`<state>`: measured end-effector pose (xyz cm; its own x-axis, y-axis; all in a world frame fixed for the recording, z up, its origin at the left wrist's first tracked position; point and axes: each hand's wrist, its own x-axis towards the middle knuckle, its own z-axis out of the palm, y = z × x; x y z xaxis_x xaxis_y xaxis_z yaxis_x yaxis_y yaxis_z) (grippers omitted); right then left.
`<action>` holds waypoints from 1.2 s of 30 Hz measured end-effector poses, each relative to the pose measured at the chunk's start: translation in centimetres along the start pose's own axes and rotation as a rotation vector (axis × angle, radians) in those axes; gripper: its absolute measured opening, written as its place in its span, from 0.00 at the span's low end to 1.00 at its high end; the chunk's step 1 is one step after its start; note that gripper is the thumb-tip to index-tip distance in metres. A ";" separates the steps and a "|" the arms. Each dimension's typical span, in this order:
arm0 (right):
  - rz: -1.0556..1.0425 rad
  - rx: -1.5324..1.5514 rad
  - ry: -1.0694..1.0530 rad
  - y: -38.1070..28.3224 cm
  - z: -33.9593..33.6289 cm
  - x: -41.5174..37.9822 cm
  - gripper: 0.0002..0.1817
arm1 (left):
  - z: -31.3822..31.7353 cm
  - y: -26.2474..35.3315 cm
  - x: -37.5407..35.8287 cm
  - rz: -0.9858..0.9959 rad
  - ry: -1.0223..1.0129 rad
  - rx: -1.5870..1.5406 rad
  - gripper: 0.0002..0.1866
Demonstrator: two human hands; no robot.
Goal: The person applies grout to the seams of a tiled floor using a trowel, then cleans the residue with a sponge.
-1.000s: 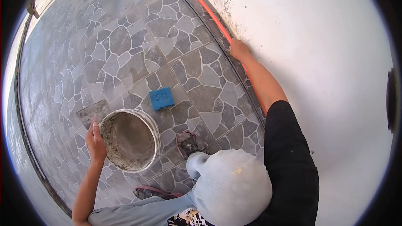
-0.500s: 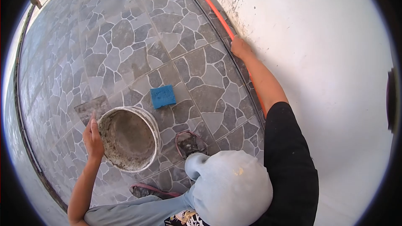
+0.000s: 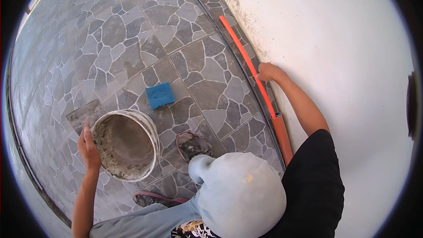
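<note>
My left hand (image 3: 89,150) is closed around a flat rectangular trowel (image 3: 83,113), smeared grey; its handle is hidden. It is beside the left rim of a round bucket (image 3: 155,143) caked with grey mix inside. My right hand (image 3: 269,71) is by the wall with curled fingers on a thin orange pipe (image 3: 240,49). The pipe lies along the wall base, its lower end inside a wider, darker orange tube (image 3: 281,139). A blue sponge (image 3: 160,95) rests on the floor between bucket and pipe.
The floor has stone-patterned tiles (image 3: 202,66). A black cable-like line (image 3: 229,46) runs alongside the pipe. A white wall (image 3: 343,61), stained near its base, rises on the right. My sandalled feet (image 3: 193,145) are just right of and below the bucket.
My right hand and the thin orange pipe have moved back toward me along the wall. The wider tube has come into sight from behind my arm. My left hand keeps the trowel by the bucket.
</note>
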<state>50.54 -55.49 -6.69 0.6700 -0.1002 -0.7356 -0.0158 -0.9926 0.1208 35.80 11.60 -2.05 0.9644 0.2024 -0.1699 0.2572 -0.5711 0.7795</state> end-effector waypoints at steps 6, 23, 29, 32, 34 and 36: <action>-0.131 0.185 0.766 -4.8 -4.8 4.2 0.28 | 0.1 -0.1 0.4 0.007 0.015 -0.049 0.29; -0.603 -0.164 0.755 -1.0 -3.8 12.0 0.07 | -0.6 -1.5 0.6 0.035 0.009 0.031 0.28; -0.482 0.013 0.613 1.8 4.7 0.0 0.04 | -0.4 -0.9 0.3 0.010 -0.006 0.014 0.29; -0.317 -0.181 0.267 1.5 6.0 -5.2 0.05 | -0.2 -1.1 0.4 0.002 0.008 -0.014 0.29; -0.305 -0.253 0.159 -1.2 5.2 -7.4 0.05 | -0.5 -0.9 0.4 0.001 -0.008 0.004 0.29; -0.372 -0.363 0.158 -4.3 5.1 -7.6 0.06 | -0.3 0.9 -0.2 -0.029 0.028 0.084 0.29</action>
<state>41.73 -50.85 -5.06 0.6855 0.2926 -0.6667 0.4824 -0.8683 0.1150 35.76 11.29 -1.17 0.9549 0.2410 -0.1735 0.2899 -0.6294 0.7210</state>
